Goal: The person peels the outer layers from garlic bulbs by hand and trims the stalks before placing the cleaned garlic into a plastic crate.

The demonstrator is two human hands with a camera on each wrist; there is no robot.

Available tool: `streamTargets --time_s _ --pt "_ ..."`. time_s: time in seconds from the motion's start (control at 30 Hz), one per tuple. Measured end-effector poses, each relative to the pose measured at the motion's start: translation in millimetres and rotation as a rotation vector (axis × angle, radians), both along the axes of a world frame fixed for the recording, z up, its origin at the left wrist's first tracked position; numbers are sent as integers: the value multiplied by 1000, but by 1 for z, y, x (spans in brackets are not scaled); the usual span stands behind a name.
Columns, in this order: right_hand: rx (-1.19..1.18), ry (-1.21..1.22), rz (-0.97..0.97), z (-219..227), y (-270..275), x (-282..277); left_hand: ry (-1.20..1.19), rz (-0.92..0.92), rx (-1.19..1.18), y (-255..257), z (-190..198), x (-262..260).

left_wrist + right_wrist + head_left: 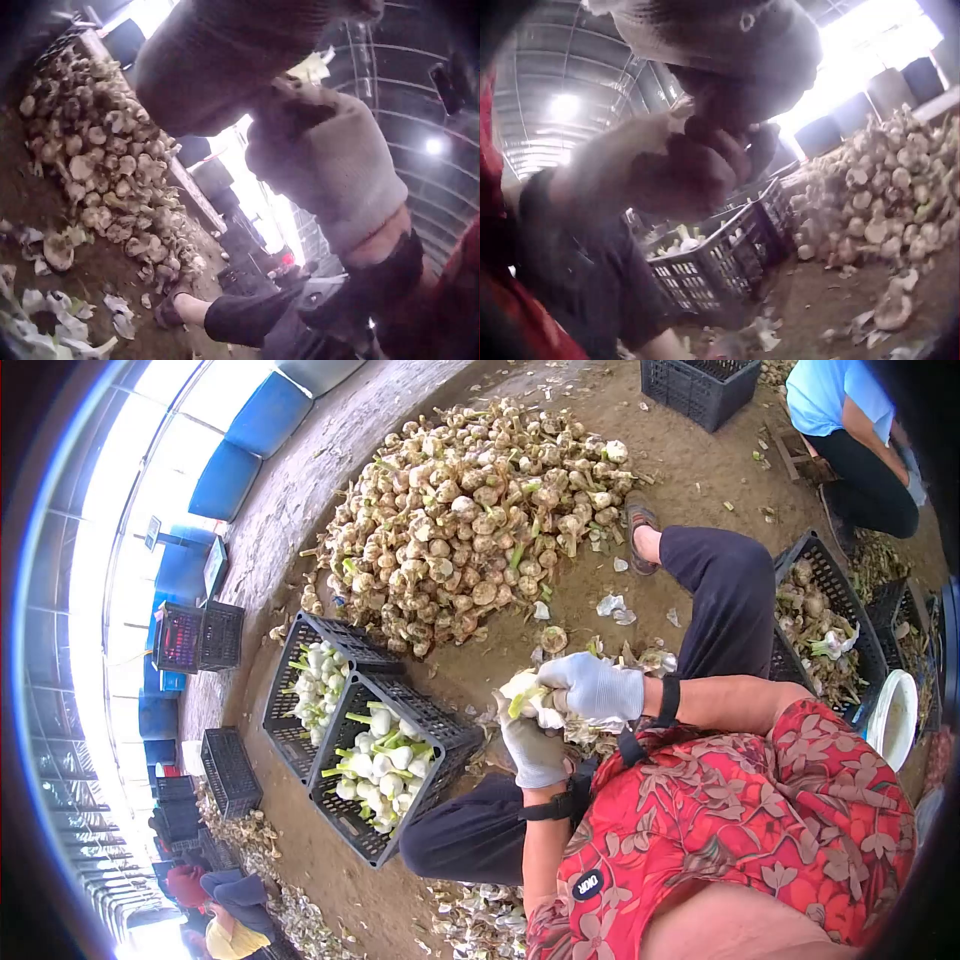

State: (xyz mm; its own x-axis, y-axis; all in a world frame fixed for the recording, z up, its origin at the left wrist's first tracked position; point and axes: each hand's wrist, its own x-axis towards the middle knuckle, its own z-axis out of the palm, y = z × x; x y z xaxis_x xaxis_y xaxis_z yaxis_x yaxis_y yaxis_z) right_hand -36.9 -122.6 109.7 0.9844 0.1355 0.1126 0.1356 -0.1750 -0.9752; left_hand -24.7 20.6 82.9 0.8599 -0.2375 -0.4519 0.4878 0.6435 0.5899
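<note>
In the head view both gloved hands meet over a pale garlic bulb [522, 686] with a yellow-green part of its stalk showing. My left hand [535, 748] grips the bulb from below. From the other side my right hand [603, 688] curls its fingers against its leaves, partly covering it. In the left wrist view a bit of pale leaf [313, 69] sticks out above the right hand [349, 161]. The left hand [656, 165] is dark and blurred in the right wrist view, and the fingers hide most of the bulb there.
A large heap of untrimmed garlic [470, 520] lies ahead. Two black crates hold cleaned garlic, the nearer crate [335, 815] beside the left knee. Another crate [860, 615] with garlic and scraps and a white bucket [893, 720] stand right. A person [850, 440] sits upper right.
</note>
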Motion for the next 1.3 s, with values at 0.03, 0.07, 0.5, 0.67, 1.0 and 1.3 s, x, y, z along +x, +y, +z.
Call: streamTargets --time_s 0.03,0.07,0.5,0.67,1.0,1.3 --pt "254 232 54 2 -4 0 -27 -39 -150 4 -4 1" --pt "508 465 107 3 -9 0 -53 -79 -300 8 -8 1" --pt "1083 450 -303 17 -44 50 -181 -685 123 9 31 -13" --pt "-1218 175 369 23 -78 54 -204 -461 60 9 12 -28" --pt "293 483 32 38 -30 19 -219 -198 90 15 40 1" --pt "-245 -432 -30 15 20 -4 -54 -56 -382 18 12 -7"
